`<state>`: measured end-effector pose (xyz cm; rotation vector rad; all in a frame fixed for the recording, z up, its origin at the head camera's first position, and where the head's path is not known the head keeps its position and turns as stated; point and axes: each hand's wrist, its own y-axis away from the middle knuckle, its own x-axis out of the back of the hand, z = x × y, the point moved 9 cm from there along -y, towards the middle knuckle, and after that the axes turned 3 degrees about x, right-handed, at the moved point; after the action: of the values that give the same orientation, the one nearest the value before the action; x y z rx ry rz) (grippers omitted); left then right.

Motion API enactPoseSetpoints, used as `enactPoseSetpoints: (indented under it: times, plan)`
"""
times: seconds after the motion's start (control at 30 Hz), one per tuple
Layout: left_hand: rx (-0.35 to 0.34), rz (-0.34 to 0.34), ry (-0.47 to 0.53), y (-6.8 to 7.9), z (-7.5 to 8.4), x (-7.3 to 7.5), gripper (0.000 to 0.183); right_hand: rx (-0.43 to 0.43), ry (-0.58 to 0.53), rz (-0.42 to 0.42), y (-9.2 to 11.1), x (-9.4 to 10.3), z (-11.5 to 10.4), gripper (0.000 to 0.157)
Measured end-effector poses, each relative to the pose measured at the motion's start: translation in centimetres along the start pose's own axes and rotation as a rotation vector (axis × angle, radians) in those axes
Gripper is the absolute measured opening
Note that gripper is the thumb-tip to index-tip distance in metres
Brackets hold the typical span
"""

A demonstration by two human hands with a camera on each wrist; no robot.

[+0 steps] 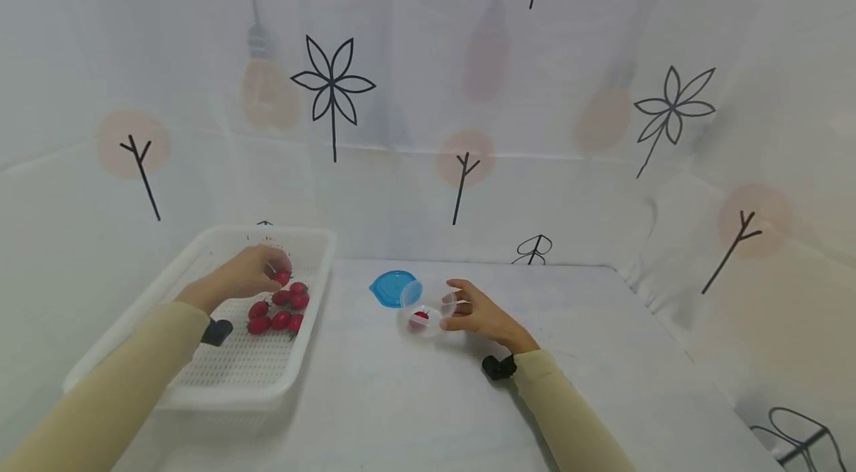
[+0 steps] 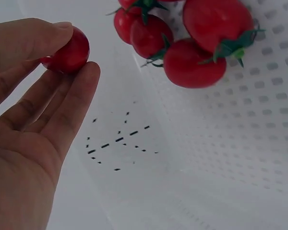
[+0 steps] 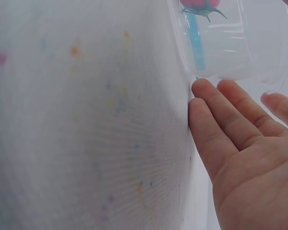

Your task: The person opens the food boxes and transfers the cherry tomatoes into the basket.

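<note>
My left hand (image 1: 247, 273) is over the far part of the white basket (image 1: 319, 286). Thumb and fingers pinch a small red cherry tomato (image 2: 76, 53), held up above the basket's wall in the left wrist view. Below it, several cherry tomatoes (image 2: 194, 67) with green stems lie on the perforated bottom. My right hand (image 1: 481, 316) is at the right side of a clear plastic cup (image 1: 411, 295), thumb and fingers spread around that side. Nearly straight fingertips come right up to the cup's edge in the right wrist view. Inside the cup lies one cherry tomato (image 1: 419, 319).
A blue lid (image 1: 391, 286) lies on the white table (image 1: 374, 398) just behind and left of the cup. The basket takes up the table's left side. A patterned white cloth (image 1: 401, 85) hangs behind the table and along its sides.
</note>
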<state>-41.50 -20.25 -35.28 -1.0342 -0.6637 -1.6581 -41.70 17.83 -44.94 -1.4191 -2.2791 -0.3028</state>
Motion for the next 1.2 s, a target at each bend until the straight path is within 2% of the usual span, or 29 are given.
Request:
enactPoseSetpoints:
  times: [0.3, 0.6, 0.9, 1.2]
  plan:
    - [0.066, -0.058, -0.058, -1.9, -3.9, -0.8, 0.029, -0.015, 0.003, 0.009, -0.2, 0.3, -0.2, 0.087]
    - [0.112, -0.125, -0.097, -2.7, -5.6, -2.1, 0.032, -0.017, 0.014, 0.008, -0.4, 0.2, -0.3, 0.093]
    - [0.203, -0.168, -0.118, -2.9, -6.4, -2.8, 0.036, -0.027, 0.024, 0.014, -0.5, 0.2, -0.3, 0.093]
    - [0.151, -0.163, -0.067, -2.6, -5.5, -1.9, 0.037, -0.038, 0.027, 0.024, -0.8, 0.1, -0.2, 0.089]
